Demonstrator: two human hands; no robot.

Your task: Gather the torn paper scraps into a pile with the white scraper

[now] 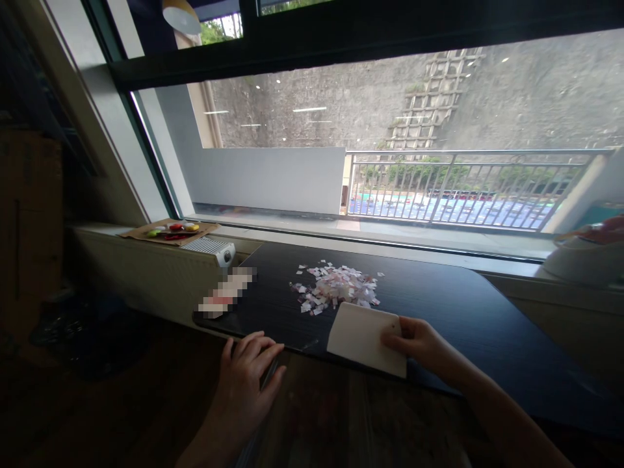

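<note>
1. Your right hand (414, 341) pinches the right edge of a white card (363, 337), its far edge just short of the scrap pile (336, 289) on the dark bench (463, 305).
2. Your left hand (246, 370) lies flat and open at the bench's near edge, holding nothing.
3. Step in hand, by the look of it: gathering scraps. The next move calls for a low, steady push that scatters nothing.

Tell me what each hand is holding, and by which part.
The right hand holds a white flat scraper card by its right edge, near the upper corner. The left hand holds nothing; it rests flat at the near edge of the black table.
</note>
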